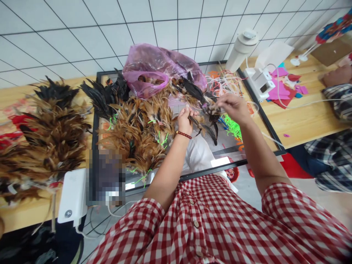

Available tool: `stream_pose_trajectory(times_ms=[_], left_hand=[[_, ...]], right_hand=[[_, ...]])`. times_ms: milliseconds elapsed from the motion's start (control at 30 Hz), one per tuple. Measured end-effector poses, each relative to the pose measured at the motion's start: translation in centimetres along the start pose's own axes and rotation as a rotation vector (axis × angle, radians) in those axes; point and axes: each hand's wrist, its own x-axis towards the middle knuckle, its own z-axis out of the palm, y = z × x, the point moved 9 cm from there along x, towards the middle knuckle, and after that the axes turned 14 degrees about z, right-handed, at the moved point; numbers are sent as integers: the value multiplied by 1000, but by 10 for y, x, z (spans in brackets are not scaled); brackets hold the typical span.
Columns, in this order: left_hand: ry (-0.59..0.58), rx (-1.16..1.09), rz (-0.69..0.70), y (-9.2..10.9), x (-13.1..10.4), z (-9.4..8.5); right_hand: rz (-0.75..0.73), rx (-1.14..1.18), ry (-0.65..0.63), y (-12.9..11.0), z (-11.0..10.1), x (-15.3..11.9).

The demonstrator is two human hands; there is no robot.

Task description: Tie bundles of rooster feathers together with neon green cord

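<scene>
My left hand (186,119), with a beaded bracelet at its wrist, is closed in a pinch over the glass-topped table. Brown feathers (202,127) stick out beside its fingers. My right hand (233,107) is a short way to the right, its fingers pinched at the fluffy grey-brown end of some dark feathers (212,109). The fingertips are partly hidden, so how many feathers each hand grips is unclear. Left of my hands lies a big heap of brown feather bundles (137,128), some tied with bright green ties. A pink plastic bag (162,66) holding more feathers stands behind.
Green ties (233,126) and white and pink strips (224,84) lie right of my hands. A white cylinder (242,49) and power strip (260,82) stand beyond. More feather bundles (55,135) and a white power bank (72,194) are left. Another person's checked sleeve (327,157) is right.
</scene>
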Motion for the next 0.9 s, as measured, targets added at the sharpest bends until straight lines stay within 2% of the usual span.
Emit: stream_pose_trajectory(times_ms=[67,133,267,400,500,567,600,633,733,767,833,900], left_hand=[[-6,-10,-2,1,-1,0],[-5,-16,3,2,-2,0],[-4,-11,12,4,-2,0],[10,-6,-1,3,-2,0],[32,4,-11,2,-3,-2],[43,4,-10,2,-3,-3],[47,4,-7,2,-2,-3],[51,6,-3,2,-2,-4],[56,28,4,3,-2,-4],[55,37,3,3,-2,-3],[54,51,0,4,-3,-3],[53,56,2,4,-4,-3]], right_hand=[[130,159,124,6,-19,10],[220,235,134,9,-25,17],[305,342,2,9,-17,18],[423,471,-161,21,-4,10],[502,316,-375,29,17,5],[491,62,-543,32,39,2],[446,-87,-568,31,47,3],[381,-234,-538,29,54,8],[175,-572,-255,14,68,27],[136,-648,-198,12,74,31],[96,-744,-163,13,86,37],[97,-724,-145,17,86,41]])
